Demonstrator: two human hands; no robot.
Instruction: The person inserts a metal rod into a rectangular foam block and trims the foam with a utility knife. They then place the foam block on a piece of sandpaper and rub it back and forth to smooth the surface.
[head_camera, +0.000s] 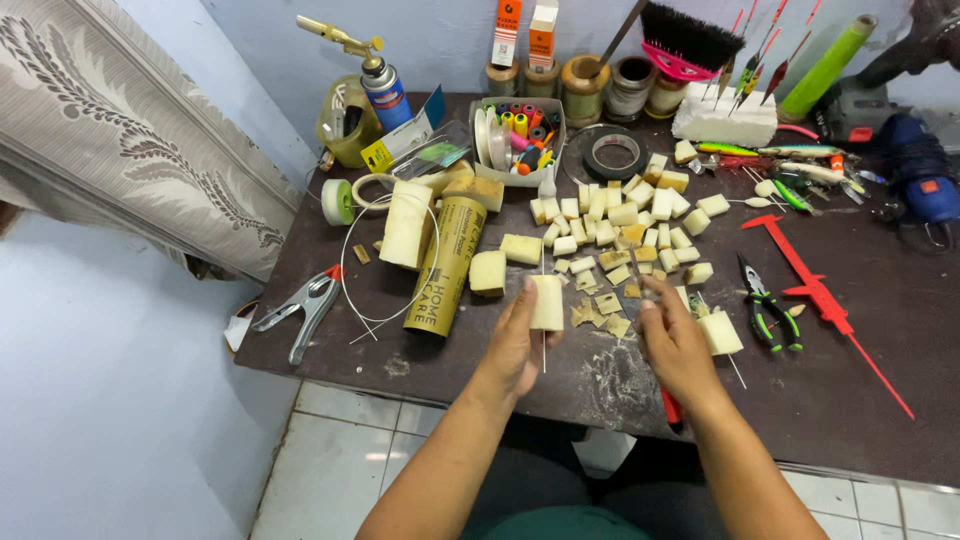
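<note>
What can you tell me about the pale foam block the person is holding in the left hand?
The foam block is a pale cream, rounded rectangular piece that looks like soft foam. It stands upright, pinched in the left hand above the dark table. A thin stick runs through it lengthwise, sticking out above and below. The right hand is close beside it, not touching. Foam scraps lie below.

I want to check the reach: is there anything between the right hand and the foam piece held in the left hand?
Nothing visible. The left hand holds the foam piece upright; only bare table with thin shavings lies between it and the right hand.
</note>
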